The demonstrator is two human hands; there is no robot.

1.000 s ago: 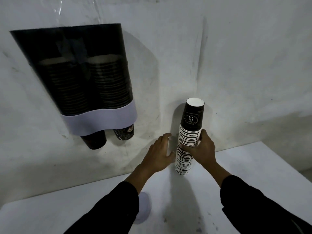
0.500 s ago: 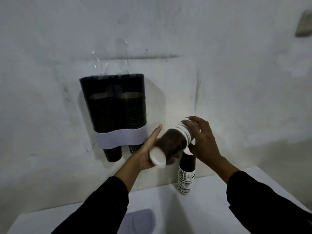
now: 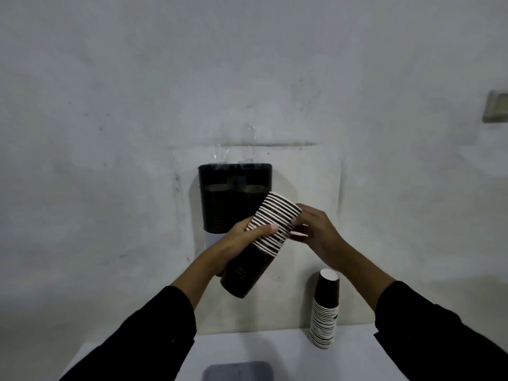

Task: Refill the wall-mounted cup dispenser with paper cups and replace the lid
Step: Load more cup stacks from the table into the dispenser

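Observation:
A dark two-tube cup dispenser [image 3: 220, 199] hangs on the wall, its top uncovered, both tubes partly filled with cups. In front of it I hold a tilted stack of dark paper cups [image 3: 264, 240], rims with white edges pointing up-right. My left hand [image 3: 236, 243] wraps around the middle of this stack. My right hand [image 3: 316, 232] touches its rim end with the fingertips. A second stack of cups [image 3: 325, 309] stands upside down on the white table [image 3: 288, 350] by the wall. The greyish dispenser lid [image 3: 239, 371] lies flat at the table's near edge.
The wall is bare white plaster, with a pale switch plate [image 3: 496, 110] at the far right. My dark sleeves fill the lower corners of the view.
I split the standing stack: the upper part came off in both hands and rose in front of the dispenser, turned rims-up. The lower part stays on the table. The view pulled back.

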